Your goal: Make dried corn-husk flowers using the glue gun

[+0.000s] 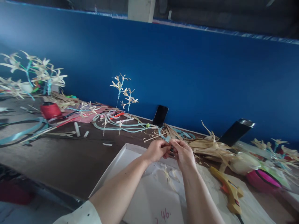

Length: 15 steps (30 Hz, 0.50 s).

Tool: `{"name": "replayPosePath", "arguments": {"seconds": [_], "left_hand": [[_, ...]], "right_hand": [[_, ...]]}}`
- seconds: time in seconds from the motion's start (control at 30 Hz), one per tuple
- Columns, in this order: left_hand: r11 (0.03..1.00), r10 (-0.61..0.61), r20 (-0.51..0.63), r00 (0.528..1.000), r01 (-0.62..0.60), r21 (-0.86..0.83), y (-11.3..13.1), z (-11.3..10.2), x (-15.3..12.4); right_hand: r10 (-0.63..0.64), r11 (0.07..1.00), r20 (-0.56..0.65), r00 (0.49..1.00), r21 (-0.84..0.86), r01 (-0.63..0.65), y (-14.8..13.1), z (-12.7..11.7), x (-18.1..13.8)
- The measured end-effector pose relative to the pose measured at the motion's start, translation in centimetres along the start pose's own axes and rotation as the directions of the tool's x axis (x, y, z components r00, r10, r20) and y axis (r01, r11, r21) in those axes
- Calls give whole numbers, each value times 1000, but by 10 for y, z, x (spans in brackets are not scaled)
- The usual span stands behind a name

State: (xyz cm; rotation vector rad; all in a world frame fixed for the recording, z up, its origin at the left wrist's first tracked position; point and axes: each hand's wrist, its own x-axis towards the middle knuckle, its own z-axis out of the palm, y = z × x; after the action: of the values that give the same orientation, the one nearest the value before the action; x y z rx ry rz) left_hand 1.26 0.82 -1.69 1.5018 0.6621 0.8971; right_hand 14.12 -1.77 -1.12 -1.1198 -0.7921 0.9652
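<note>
My left hand (157, 150) and my right hand (184, 153) meet above the far edge of a white tray (121, 158). Both have their fingers pinched together on a small piece between them, too small to make out; it looks like a bit of dried husk with a pale blue strip (166, 137) next to it. A pile of dried corn husks (210, 146) lies just beyond my right hand. Pale husk scraps (169, 177) lie on the white sheet under my wrists.
A yellow glue gun (227, 188) lies right of my right arm. A black phone (160, 115) and a dark flask (235, 131) lean on the blue wall. Husk flower stems (122, 90), light blue cords (116, 124), a red spool (50, 110) and a pink spool (263, 180) lie around.
</note>
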Motion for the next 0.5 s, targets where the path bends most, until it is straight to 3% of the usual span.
{"name": "replayPosePath", "arguments": {"seconds": [0.13,0.3,0.5], "left_hand": [[967,99,-61,993,-82,242,2,0,-5],[793,287,-134,948,-157,588,6,2,-9],[664,325,-129,937,-129,736,6,6,-11]], "right_hand": [[13,1000,-34,999,6,-13,1,3,-2],[-34,999,-64,997,35,36,4,8,-2],[-36,999,-132,991,1,36,9,9,-2]]}}
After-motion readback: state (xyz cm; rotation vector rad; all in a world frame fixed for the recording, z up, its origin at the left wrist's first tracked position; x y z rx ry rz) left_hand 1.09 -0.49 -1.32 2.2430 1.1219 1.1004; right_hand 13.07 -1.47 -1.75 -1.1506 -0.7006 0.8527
